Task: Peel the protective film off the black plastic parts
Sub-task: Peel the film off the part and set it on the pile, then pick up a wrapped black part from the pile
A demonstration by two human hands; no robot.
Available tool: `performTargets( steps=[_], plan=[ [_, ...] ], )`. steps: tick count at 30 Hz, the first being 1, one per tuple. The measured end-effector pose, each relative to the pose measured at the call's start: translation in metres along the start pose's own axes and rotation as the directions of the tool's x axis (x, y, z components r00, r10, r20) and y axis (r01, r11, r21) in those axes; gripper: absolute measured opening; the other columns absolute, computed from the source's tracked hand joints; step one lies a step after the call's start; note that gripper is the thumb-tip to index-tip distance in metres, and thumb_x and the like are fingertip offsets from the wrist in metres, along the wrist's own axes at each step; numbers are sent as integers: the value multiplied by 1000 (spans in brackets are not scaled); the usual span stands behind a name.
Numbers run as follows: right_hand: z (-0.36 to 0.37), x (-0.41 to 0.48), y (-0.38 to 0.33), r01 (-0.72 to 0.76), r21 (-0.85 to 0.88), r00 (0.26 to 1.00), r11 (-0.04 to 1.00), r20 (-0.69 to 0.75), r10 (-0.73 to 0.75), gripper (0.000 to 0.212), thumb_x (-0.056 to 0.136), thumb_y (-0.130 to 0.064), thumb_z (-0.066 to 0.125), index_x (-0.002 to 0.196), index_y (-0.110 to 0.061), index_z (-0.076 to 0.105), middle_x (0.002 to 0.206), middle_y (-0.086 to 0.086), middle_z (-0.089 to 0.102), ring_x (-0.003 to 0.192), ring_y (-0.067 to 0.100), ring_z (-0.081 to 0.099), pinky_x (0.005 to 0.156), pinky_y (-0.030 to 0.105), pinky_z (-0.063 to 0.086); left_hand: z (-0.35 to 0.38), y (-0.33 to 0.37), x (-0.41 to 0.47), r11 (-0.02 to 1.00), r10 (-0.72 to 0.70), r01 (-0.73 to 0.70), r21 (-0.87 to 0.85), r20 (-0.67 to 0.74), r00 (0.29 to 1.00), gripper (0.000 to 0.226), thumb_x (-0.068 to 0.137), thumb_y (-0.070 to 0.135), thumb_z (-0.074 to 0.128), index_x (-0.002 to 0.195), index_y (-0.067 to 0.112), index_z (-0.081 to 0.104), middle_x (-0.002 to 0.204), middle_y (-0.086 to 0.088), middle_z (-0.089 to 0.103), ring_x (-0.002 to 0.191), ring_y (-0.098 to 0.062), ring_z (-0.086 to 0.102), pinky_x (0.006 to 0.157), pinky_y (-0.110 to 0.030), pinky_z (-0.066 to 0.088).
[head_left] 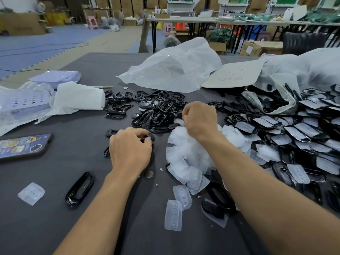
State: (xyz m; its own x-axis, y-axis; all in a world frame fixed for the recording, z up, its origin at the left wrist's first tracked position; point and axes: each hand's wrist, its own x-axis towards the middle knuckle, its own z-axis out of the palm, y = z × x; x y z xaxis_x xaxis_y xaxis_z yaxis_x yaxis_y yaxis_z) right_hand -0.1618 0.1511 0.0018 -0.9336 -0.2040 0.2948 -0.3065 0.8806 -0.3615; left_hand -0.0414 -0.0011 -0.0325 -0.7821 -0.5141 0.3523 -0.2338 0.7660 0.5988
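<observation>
left hand [130,148] grip: fingers curled round a black plastic part [150,137] on the worktop [73,126] | right hand [200,118] grip: curled, contents hidden, above the peeled film pile [184,157] | film-covered parts [301,129] to its right

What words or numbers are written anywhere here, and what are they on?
Red handwriting on the pale cardboard sheet: upside down, scrawled, unreadable.
Stickers on the blue phone case: too blurred to read.
White label on the brown cardboard box: too small to read.
</observation>
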Motion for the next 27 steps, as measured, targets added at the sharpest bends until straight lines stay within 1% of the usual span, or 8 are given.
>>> performTargets(
  steps=[5,10,12,14,18,20,24,27],
  plan=[
    [-16,-51,-24,2,512,1000,859,-9,4,12,81,-17,77,72,-26,77,67,-10,74,71,10,70,78,33,58,-1,17,-9,898,61,1,-440,127,990,56,79,26,82,130,44,68,104,30,70,96,15,64,81,-1,45],
    [-13,-72,-38,-126,705,990,698,134,44,15,80,-29,75,71,-18,79,61,3,71,54,4,60,54,29,53,0,17,-10,835,86,-4,-550,124,989,57,82,3,81,124,40,72,101,15,76,77,-1,68,75,-18,58],
    [-16,-59,-31,-129,651,991,748,53,125,30,85,-33,69,73,-6,74,66,14,69,56,9,51,60,38,50,0,14,-6,757,28,87,-648,165,986,56,83,-2,81,129,28,70,102,6,79,88,-5,72,78,-22,58],
    [-20,-37,-23,-136,453,989,881,7,149,27,88,-26,65,69,-8,71,61,7,66,60,16,57,64,37,53,-1,12,-2,590,-15,216,-778,257,966,59,84,-10,77,135,17,65,105,-1,80,89,-8,74,76,-21,59],
    [-11,-14,-32,-44,-87,971,995,230,63,21,90,-37,66,100,-19,71,101,4,74,104,29,66,100,40,47,-1,7,6,422,-67,342,-840,347,935,45,88,-16,68,119,16,61,89,-1,81,78,-11,75,67,-21,59],
    [-1,-13,-38,58,-184,975,981,221,-16,19,89,-36,69,92,-19,59,104,5,71,108,29,65,105,43,37,-1,5,8,370,-115,379,-848,363,925,35,89,-17,66,105,12,58,79,-1,80,73,-13,77,62,-20,59],
    [5,-14,-44,111,-209,989,972,121,-86,33,89,-21,62,70,-22,35,73,-2,55,87,29,61,104,46,32,1,2,8,377,-166,400,-836,363,917,29,87,-15,70,101,8,59,74,0,79,67,-11,76,59,-19,59],
    [-1,-18,-42,68,-84,996,994,-56,-73,28,89,-12,54,64,-20,47,55,-5,44,60,21,48,88,40,36,0,2,9,375,-216,418,-827,361,907,28,84,-12,76,102,5,62,73,-2,78,63,-12,74,57,-20,58]
  ],
)
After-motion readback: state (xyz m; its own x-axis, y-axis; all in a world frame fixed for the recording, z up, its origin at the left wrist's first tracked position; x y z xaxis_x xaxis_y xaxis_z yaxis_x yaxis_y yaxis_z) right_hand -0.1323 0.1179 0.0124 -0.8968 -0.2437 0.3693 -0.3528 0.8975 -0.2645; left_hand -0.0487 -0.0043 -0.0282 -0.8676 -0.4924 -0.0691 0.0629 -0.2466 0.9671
